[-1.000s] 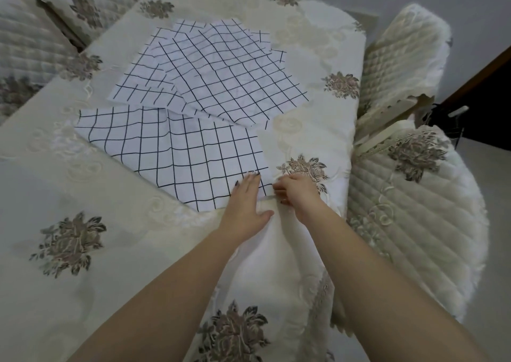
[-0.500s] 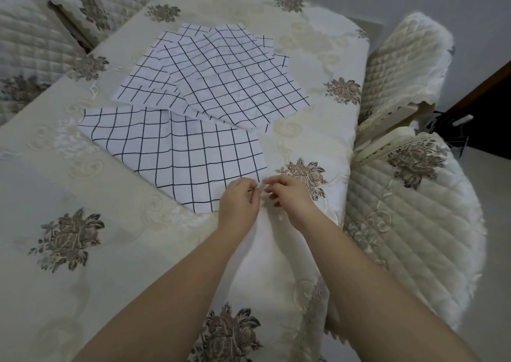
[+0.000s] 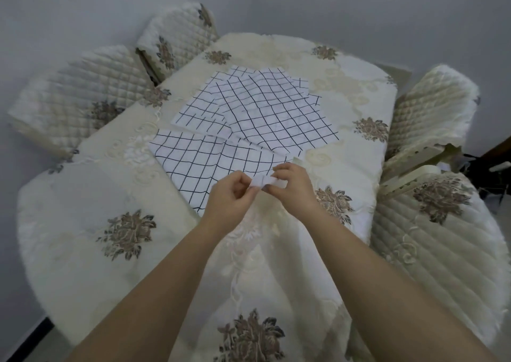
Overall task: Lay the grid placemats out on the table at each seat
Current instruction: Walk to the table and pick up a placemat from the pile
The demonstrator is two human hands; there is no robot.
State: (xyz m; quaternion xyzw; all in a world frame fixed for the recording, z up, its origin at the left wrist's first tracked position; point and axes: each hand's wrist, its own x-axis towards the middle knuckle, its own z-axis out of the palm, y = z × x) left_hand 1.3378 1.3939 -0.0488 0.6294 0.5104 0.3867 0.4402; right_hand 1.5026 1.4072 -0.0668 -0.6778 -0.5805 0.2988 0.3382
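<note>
Table (image 3: 356,90) set against a grey wall (image 3: 331,2), with four chairs (image 3: 74,99), grid placemats and two hands, as I see it from the head camera.

I log one cream tablecloth (image 3: 83,218) with brown flower motifs, covering the whole table and hanging over the near edge. The four chairs have quilted cream covers, two on the left side and two on the right. One heap of placemats (image 3: 276,118) lies mid-table, overlapping at angles; I count at least three but cannot tell exactly. One nearest placemat (image 3: 210,168) lies flat below the heap, touching its near edge. The left hand (image 3: 229,198) and right hand (image 3: 293,190), close together, each pinch that mat's near right corner between thumb and curled fingers. The corner is raised off the cloth, plain white underside showing.
</note>
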